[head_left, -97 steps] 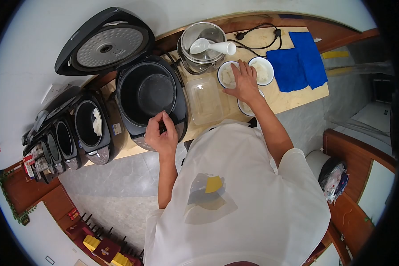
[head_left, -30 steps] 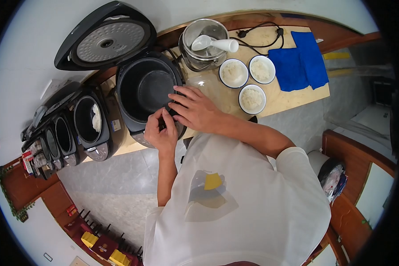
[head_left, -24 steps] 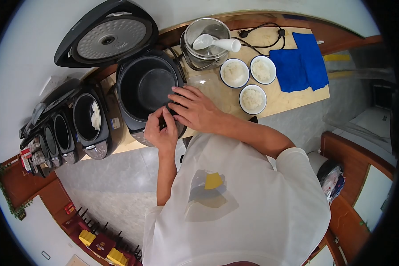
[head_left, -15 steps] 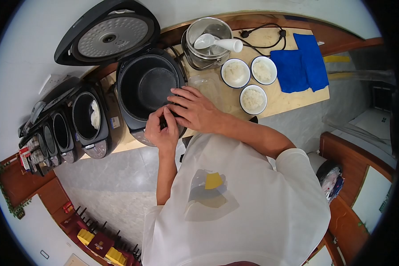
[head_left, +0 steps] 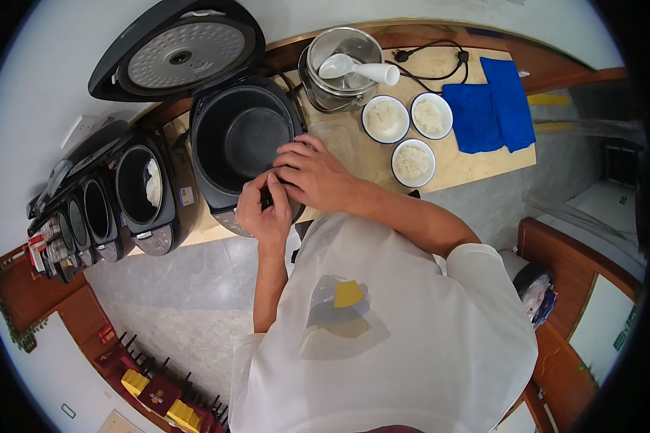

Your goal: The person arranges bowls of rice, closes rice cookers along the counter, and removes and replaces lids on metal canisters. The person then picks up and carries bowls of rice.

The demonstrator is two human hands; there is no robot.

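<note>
My left hand [head_left: 266, 211] is at the front rim of the large rice cooker [head_left: 202, 162], with thumb and forefinger pinched together against the fingers of my right hand. Anything between them is too small to make out. My right hand [head_left: 316, 173] reaches across palm down over the cooker's right front edge, its fingers stretched out and slightly apart. The cooker's lid [head_left: 184, 61] stands raised, and its dark inner pot [head_left: 249, 141] shows bare inside. Beside my right hand lies a clear plastic tray or lid [head_left: 336, 141], partly hidden.
Three white bowls of rice [head_left: 385, 119] stand on the table [head_left: 477, 167]. Behind them is a metal pot [head_left: 325, 94] with a white rice paddle [head_left: 372, 72] across it. A black cord [head_left: 440, 78] and blue cloths [head_left: 477, 115] lie at right. Smaller cookers [head_left: 143, 191] line the left.
The fingers of my right hand have drawn slightly closer together. Both hands stay at the cooker's rim; the view has shifted a little.
</note>
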